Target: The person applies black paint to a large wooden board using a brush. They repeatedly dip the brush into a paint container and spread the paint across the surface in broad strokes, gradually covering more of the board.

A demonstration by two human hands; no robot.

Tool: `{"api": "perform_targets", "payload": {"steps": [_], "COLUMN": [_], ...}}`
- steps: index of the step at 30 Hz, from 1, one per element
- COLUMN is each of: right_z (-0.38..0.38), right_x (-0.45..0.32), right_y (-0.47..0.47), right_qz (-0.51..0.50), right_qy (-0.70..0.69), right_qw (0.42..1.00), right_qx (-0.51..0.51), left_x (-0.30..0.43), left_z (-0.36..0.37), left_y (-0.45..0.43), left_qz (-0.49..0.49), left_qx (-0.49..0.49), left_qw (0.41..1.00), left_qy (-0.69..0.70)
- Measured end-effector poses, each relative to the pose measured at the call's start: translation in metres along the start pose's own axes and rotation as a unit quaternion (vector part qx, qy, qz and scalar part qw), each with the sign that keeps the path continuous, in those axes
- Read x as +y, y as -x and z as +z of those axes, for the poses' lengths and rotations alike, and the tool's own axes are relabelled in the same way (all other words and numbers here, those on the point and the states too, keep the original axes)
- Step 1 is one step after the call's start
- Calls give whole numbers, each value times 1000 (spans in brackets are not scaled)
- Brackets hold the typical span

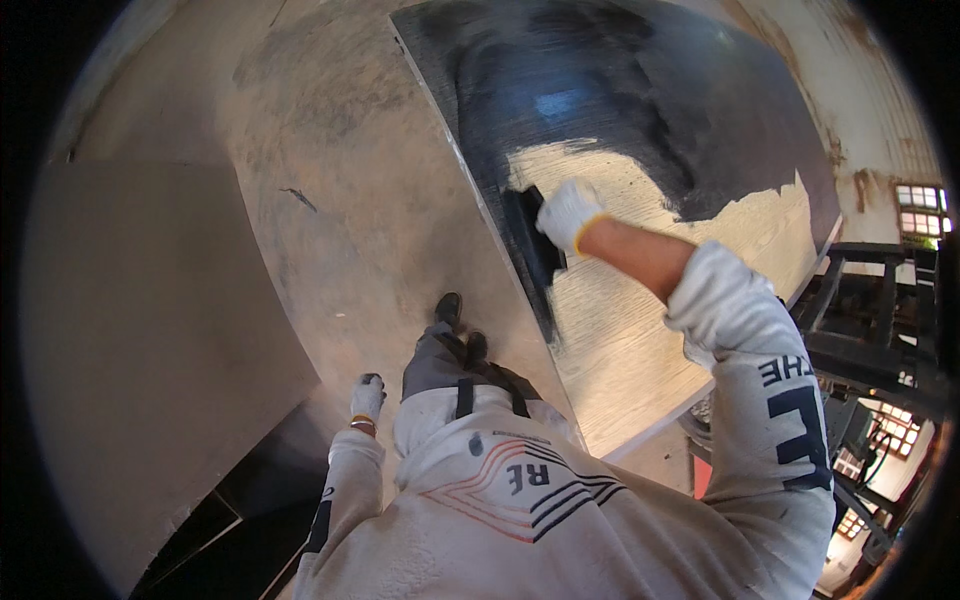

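My right hand (571, 214), in a white knitted glove with a yellow cuff, is closed on a wide black applicator (534, 229), whose exact kind I cannot tell. It presses on a large wood-grained board (630, 330). Glossy black coating (570, 82) covers the board's far part and a strip along its left edge; the nearer part shows pale wood. My left hand (368, 397), gloved with darkened fingertips, hangs at my side, away from the board. Its fingers look curled, and nothing shows in them.
Brown floor (352, 225), stained dark in places, lies left of the board. A large brown panel (150, 300) stands at the left. Dark metal frames (862, 337) rise at the right, near a stained wall (870, 97). My shoes (450, 309) are beside the board's left edge.
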State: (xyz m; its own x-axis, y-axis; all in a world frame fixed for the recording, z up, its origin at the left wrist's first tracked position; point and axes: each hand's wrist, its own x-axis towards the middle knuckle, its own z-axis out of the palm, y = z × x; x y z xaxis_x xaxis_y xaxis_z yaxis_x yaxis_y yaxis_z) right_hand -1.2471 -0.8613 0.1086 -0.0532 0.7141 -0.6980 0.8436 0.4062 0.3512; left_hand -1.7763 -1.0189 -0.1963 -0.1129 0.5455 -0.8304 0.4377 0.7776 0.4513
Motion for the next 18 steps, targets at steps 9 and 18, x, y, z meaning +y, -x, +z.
{"api": "perform_targets", "payload": {"steps": [9, 18], "right_z": [-16, 14], "right_x": [18, -3], "right_y": [-39, -4], "right_qz": [-30, -40], "right_qy": [66, 4], "right_qw": [995, 999], "right_qx": [68, -5], "left_x": [71, 108], "left_z": [4, 51], "left_y": [-18, -25], "left_qz": [30, 93], "left_qx": [-18, -91], "left_qw": [999, 987], "left_qy": [9, -92]}}
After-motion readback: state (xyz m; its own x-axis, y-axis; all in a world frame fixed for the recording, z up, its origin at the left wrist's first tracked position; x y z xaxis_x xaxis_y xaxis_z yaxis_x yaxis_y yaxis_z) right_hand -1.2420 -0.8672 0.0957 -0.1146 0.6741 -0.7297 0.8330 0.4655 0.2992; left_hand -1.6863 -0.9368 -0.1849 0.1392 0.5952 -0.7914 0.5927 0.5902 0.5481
